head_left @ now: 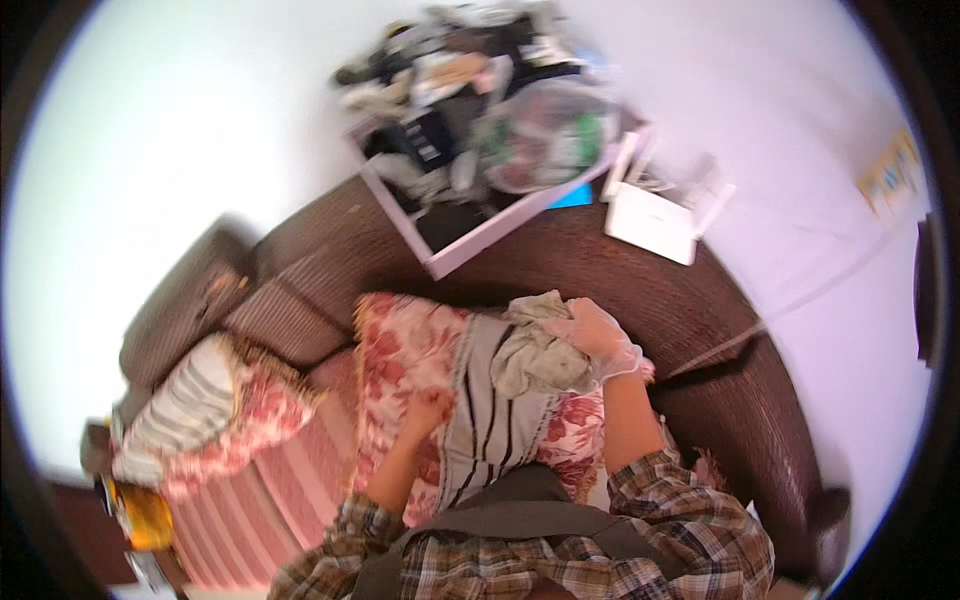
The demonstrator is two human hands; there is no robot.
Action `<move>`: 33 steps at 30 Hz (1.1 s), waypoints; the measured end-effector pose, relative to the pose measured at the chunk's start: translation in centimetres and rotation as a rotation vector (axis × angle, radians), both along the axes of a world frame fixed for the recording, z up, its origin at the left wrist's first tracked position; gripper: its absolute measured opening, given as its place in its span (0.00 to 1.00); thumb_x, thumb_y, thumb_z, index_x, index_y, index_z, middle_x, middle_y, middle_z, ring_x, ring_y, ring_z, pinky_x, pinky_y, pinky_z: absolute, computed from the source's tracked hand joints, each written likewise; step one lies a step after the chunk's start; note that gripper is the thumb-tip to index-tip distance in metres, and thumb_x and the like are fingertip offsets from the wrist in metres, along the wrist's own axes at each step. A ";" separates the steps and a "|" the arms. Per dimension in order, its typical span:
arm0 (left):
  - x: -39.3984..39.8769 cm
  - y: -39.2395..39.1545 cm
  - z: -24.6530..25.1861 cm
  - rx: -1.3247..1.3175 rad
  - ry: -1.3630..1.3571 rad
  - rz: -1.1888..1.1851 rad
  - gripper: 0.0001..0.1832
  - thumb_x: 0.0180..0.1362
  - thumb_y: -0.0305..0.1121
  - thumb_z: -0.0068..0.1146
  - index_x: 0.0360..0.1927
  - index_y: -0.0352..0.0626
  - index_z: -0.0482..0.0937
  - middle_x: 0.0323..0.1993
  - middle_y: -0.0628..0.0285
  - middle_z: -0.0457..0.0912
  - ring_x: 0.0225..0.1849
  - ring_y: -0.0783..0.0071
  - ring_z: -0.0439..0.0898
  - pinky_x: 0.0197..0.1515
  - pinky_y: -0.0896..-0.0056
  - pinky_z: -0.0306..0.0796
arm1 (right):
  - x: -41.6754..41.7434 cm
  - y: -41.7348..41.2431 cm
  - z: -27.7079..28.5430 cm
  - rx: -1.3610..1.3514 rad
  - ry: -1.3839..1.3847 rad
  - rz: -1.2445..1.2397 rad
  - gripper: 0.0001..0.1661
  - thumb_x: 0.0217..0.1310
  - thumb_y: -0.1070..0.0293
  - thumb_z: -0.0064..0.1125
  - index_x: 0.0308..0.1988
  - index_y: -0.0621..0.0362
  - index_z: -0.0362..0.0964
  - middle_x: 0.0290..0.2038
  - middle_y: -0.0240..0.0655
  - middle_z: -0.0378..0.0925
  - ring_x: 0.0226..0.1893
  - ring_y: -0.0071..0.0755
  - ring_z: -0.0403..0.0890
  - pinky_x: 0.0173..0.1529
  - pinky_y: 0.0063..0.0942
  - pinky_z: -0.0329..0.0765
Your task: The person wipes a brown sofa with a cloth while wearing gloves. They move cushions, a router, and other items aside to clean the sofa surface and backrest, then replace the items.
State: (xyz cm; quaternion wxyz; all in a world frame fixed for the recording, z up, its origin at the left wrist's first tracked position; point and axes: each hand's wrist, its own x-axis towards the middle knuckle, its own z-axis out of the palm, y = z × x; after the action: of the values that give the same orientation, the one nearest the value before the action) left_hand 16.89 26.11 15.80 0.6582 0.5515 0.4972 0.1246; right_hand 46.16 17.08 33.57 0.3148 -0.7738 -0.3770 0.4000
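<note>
In a thin clear glove, my right hand (600, 334) grips a crumpled grey-beige cloth (544, 360). This cloth lies against a cushion (487, 420) with red flowers on cream and a grey band of dark stripes. My left hand (429, 412) rests on the flowered left side of the same cushion. Its fingers blur into the pattern, so their grip is hard to make out. The cushion stands before me, leaning on the brown ribbed sofa back (637, 292).
A pale open box (472, 251) piled with clothes and a bulging clear bag (551, 139) sits above the sofa back. Beside it is a white router (652, 221). A second cushion (217, 412) lies left on the pink striped seat (232, 517). A yellow object (142, 514) is at far left.
</note>
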 end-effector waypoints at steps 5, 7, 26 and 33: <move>-8.8 4.6 -1.0 0.219 -0.050 0.250 0.09 0.58 0.32 0.52 0.29 0.37 0.79 0.20 0.67 0.77 0.18 0.82 0.70 0.21 0.79 0.63 | -10.3 9.6 -3.1 0.156 -0.019 0.201 0.25 0.50 0.55 0.60 0.36 0.70 0.72 0.29 0.48 0.76 0.30 0.39 0.77 0.37 0.34 0.71; -11.0 5.0 1.9 0.391 -0.003 0.265 0.09 0.58 0.32 0.52 0.27 0.37 0.79 0.19 0.68 0.76 0.19 0.83 0.70 0.21 0.79 0.63 | -12.9 15.0 -4.2 0.263 -0.191 0.167 0.30 0.49 0.50 0.59 0.37 0.71 0.70 0.33 0.54 0.75 0.36 0.51 0.77 0.41 0.39 0.70; -34.3 -15.8 -10.1 -0.361 0.155 0.711 0.09 0.56 0.32 0.56 0.32 0.35 0.80 0.22 0.60 0.79 0.19 0.76 0.75 0.20 0.78 0.69 | -33.4 47.0 -8.0 0.090 -0.882 0.328 0.41 0.57 0.43 0.49 0.60 0.60 0.56 0.55 0.46 0.66 0.60 0.49 0.62 0.63 0.52 0.53; -30.3 -6.1 -6.6 -0.232 0.008 0.631 0.09 0.57 0.30 0.52 0.31 0.35 0.79 0.26 0.58 0.82 0.22 0.76 0.78 0.25 0.78 0.70 | -25.8 44.4 -7.3 0.280 -0.830 0.295 0.16 0.53 0.62 0.54 0.40 0.60 0.74 0.42 0.48 0.75 0.44 0.46 0.77 0.49 0.38 0.73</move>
State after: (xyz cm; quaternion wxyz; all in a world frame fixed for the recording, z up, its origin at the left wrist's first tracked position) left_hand -13.41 19.97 9.24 0.6436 0.2922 0.6568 0.2627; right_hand 20.41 61.47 26.28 0.1784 -0.7568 -0.6275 0.0420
